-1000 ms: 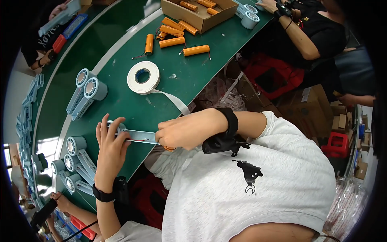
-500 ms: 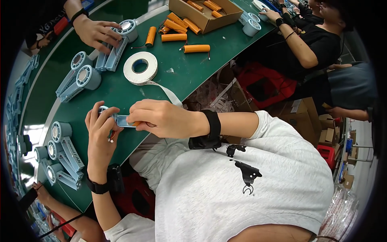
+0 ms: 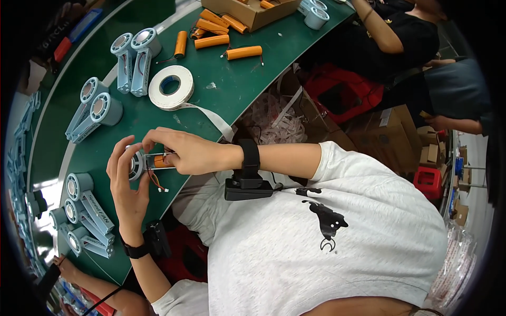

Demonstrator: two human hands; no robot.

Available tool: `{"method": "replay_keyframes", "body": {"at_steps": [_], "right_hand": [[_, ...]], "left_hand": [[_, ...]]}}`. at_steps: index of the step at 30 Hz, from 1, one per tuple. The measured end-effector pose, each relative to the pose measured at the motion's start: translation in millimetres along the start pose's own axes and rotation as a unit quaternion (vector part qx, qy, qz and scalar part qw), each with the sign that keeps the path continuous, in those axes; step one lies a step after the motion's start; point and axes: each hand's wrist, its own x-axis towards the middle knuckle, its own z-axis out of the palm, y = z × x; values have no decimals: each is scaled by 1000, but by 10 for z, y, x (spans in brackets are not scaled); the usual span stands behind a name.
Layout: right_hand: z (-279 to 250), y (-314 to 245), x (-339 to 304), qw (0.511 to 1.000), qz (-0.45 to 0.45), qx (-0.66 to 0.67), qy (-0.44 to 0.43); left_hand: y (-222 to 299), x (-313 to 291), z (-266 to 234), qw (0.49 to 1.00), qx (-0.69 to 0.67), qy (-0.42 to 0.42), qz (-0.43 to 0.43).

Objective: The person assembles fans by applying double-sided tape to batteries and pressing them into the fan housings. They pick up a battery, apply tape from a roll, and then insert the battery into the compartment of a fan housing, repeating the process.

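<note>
A light blue handheld fan [image 3: 135, 164] lies sideways between my hands above the table's near edge. My left hand [image 3: 125, 181] curls around its round head, fingers on the far side and thumb on the near side. The handle points right, its inside showing, with an orange cylindrical battery [image 3: 158, 161] lying in it. My right hand [image 3: 197, 151] closes on the handle end, its fingertips at the battery; the exact contact is partly hidden. Thin wires with small white connectors [image 3: 162, 189] hang from the fan below the handle.
On the green table [image 3: 221, 97] sit a roll of white tape [image 3: 184, 95], its loose strip running toward my right wrist, several orange batteries [image 3: 244, 52] and a cardboard box [image 3: 263, 17]. Several blue fans [image 3: 107, 109] stand at the left. Co-workers sit at right and lower left.
The fan in my hands has turned, so the battery in its handle shows. Another person's hand has left the far fans, which now stand together there. The whole view has shifted slightly.
</note>
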Motion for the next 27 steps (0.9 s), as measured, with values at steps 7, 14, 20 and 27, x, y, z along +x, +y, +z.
{"method": "replay_keyframes", "body": {"at_steps": [7, 14, 20, 27], "right_hand": [[-179, -7, 122, 993, 109, -2, -44], [-728, -184, 125, 978, -140, -125, 95], [-1790, -232, -215, 857, 183, -427, 224], [-2019, 226, -56, 759, 3, -645, 88]], "left_hand": [[-22, 266, -47, 986, 116, -113, 36], [-33, 796, -790, 981, 146, -120, -46], [-2479, 1839, -2008, 958, 254, 33, -131], [-3331, 1900, -1243, 808, 561, 93, -152]]}}
